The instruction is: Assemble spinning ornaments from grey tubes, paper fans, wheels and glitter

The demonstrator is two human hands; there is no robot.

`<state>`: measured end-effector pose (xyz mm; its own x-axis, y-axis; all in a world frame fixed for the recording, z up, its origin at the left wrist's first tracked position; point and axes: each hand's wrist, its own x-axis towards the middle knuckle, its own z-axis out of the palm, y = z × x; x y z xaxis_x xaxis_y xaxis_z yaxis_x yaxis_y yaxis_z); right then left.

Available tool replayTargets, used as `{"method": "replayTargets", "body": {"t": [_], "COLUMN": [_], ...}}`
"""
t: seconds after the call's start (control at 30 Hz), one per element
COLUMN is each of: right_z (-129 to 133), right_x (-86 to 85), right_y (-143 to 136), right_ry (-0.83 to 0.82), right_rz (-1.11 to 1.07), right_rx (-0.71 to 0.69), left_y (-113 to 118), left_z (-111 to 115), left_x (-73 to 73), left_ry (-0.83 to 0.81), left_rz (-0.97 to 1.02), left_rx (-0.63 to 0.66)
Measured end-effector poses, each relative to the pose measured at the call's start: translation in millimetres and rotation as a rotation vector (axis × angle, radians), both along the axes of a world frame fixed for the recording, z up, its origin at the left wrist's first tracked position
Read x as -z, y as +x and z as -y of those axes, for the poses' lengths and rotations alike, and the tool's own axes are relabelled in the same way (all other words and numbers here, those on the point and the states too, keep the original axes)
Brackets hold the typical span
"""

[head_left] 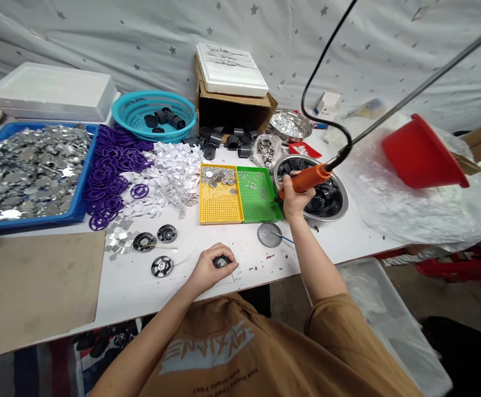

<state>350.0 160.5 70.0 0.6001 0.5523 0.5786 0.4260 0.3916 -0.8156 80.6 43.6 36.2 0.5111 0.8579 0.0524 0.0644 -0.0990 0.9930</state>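
Observation:
Near the table's front edge, my left hand (212,267) has its fingers wrapped round a small black round part (221,261). A thin wire shows beside its fingertips. My right hand (296,197) grips an orange electric screwdriver (311,177), its cord rising from the back end; its tip is over the green tray (257,193). Left of my left hand lie black wheel-shaped parts (162,266), some with thin wires. A yellow tray (221,214) with small screws and silver discs adjoins the green one. A round grey dish (269,235) sits below the green tray.
At the left are a blue tray (84,182) of silver pieces, purple rings (112,160) and white pieces (149,187). Behind stand a teal basket (120,113) and a cardboard box (201,105). A steel bowl (345,207) of black parts and a red tub (422,154) are at the right.

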Motion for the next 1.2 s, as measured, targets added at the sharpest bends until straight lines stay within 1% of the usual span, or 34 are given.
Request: {"method": "replayTargets", "body": {"t": [0.17, 0.3, 0.6, 0.87, 1.07, 1.2], "right_z": [-12, -21, -25, -28, -27, -25], "right_x": [26.8, 37.2, 45.9, 49.3, 48.3, 42.4], "right_y": [8, 14, 19, 20, 19, 16], "right_ry": [-0.033, -0.082, -0.097, -0.069, -0.058, -0.071], "right_rz": [0.028, 0.067, 0.079, 0.077, 0.068, 0.041], "right_rx": [0.018, 0.058, 0.058, 0.038, 0.039, 0.035], "left_y": [-3, -6, -3, -5, -5, -5], "left_z": [2, 4, 2, 4, 5, 5], "left_x": [2.1, 5.6, 8.2, 10.5, 10.7, 10.3], "left_ry": [-0.008, -0.027, -0.023, -0.027, -0.025, -0.028], "left_rz": [-0.005, -0.013, -0.006, -0.022, -0.022, -0.027], "left_rx": [0.016, -0.011, 0.017, 0.015, 0.021, 0.019]}}
